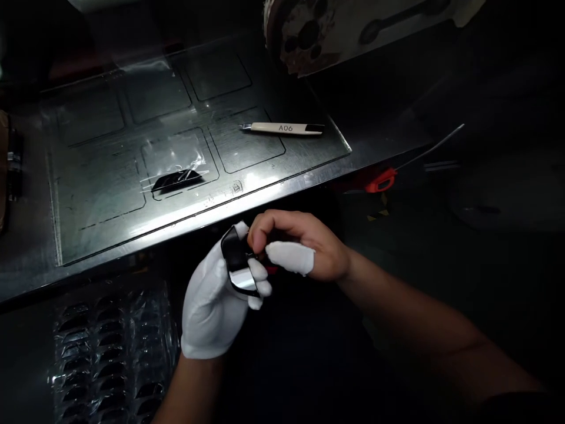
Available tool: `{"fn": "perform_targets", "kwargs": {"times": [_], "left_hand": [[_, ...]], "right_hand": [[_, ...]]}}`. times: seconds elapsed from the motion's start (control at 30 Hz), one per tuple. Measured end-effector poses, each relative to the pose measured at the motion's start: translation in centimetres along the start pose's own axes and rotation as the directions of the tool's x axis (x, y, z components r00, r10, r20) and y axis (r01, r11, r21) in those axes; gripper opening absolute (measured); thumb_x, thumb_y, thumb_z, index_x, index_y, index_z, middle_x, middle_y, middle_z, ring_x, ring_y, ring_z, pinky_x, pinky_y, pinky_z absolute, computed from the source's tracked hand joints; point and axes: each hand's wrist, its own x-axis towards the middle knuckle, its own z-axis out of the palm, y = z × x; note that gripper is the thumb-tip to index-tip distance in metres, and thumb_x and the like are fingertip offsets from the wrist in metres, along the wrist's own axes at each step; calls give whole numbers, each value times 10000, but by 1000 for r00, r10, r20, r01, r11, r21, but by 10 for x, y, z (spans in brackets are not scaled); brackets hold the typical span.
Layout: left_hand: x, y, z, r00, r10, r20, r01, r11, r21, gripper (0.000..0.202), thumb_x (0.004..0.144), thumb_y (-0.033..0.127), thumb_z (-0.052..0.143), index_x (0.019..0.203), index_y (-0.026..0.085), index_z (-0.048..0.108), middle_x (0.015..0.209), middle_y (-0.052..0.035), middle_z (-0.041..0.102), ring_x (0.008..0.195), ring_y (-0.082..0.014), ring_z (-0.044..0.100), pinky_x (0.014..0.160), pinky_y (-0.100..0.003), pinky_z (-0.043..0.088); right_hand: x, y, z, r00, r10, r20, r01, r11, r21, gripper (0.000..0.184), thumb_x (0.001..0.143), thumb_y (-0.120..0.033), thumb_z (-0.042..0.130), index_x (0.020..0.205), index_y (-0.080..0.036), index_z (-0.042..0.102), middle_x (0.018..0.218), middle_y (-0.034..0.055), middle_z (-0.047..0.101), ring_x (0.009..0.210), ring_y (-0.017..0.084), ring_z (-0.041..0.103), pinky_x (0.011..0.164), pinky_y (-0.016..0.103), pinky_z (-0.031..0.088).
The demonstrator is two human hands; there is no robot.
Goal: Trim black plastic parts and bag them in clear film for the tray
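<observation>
My left hand (pixel 207 312), in a white glove, grips a glossy black curved part (pixel 236 253) just in front of the table edge. The part is tilted, and its lower end reflects a bright patch. Close to its right side is my right hand (pixel 320 250), bare except for a white cover on the thumb. Its fingers are curled in towards the thumb at the part's edge; whatever they pinch is too small or hidden to make out. On the table, a similar black piece (pixel 176 180) rests on a clear plastic bag (pixel 176 152).
A clear sheet (pixel 247 162) with outlined rectangles covers the metal table. On it lies a cream tweezer-like tool (pixel 285 128) marked A06. A plastic tray (pixel 168 318) of black pieces sits lower left. A lamp-like arm (pixel 353 32) overhangs; a red-handled tool (pixel 380 180) sticks out at right.
</observation>
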Motion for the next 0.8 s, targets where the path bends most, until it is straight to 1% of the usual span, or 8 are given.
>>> {"fn": "perform_targets", "kwargs": {"times": [0.2,0.27,0.33,0.4,0.47,0.57,0.67,0.8], "left_hand": [[-4,2,14,985,-12,-175,-1,997,-72,338,999,313,569,1296,184,664,851,-46,743,717,-125,706,575,-171,549],[-6,2,15,979,26,-203,-29,999,-13,347,1005,319,541,1298,181,665,839,-44,738,713,-128,698,590,-185,548],[-10,2,12,970,88,-229,-45,982,186,391,988,330,577,1352,199,635,851,-35,752,735,-143,710,639,-209,566],[-16,5,6,963,173,-209,-42,856,516,482,936,316,677,1406,243,603,914,-18,782,812,-164,738,740,-233,591],[-21,11,-2,966,244,-85,-81,597,798,540,882,267,749,1405,285,613,1015,-2,796,889,-176,750,838,-249,595],[-24,18,-9,952,258,163,-235,282,930,497,876,240,744,1362,288,651,1097,7,791,939,-179,749,881,-253,588],[-25,21,-11,931,255,260,-308,172,936,500,887,229,727,1375,290,634,1084,25,791,956,-155,747,897,-224,574],[-26,22,-15,932,246,266,-309,160,937,537,885,231,733,1391,363,613,1115,45,780,972,-151,740,913,-226,567]], "right_hand": [[-2,15,8,989,141,-55,-126,968,216,192,917,-243,749,1027,-109,666,977,62,650,848,154,634,732,241,514],[-3,20,10,987,159,-37,-143,951,276,174,930,-241,737,1023,-115,663,946,46,650,790,125,620,682,208,503],[-4,25,9,984,177,-5,-166,931,326,196,924,-240,746,1050,-128,647,948,43,655,783,117,616,670,197,506],[-6,29,7,975,218,39,-217,913,346,240,910,-226,765,1090,-136,634,986,51,667,823,125,636,697,204,523],[-9,30,4,961,261,89,-276,902,332,249,906,-200,775,1108,-135,644,1007,54,680,850,130,660,733,215,534],[-12,28,0,943,296,155,-329,902,280,186,926,-191,764,1080,-126,682,1018,65,685,845,143,685,774,257,549],[-13,26,-2,942,280,184,-321,912,255,177,930,-196,758,1078,-124,692,1039,77,679,874,169,690,812,306,560],[-11,26,-1,953,237,188,-264,955,136,159,953,-219,735,1082,-132,707,1017,78,695,903,179,690,842,327,567]]}}
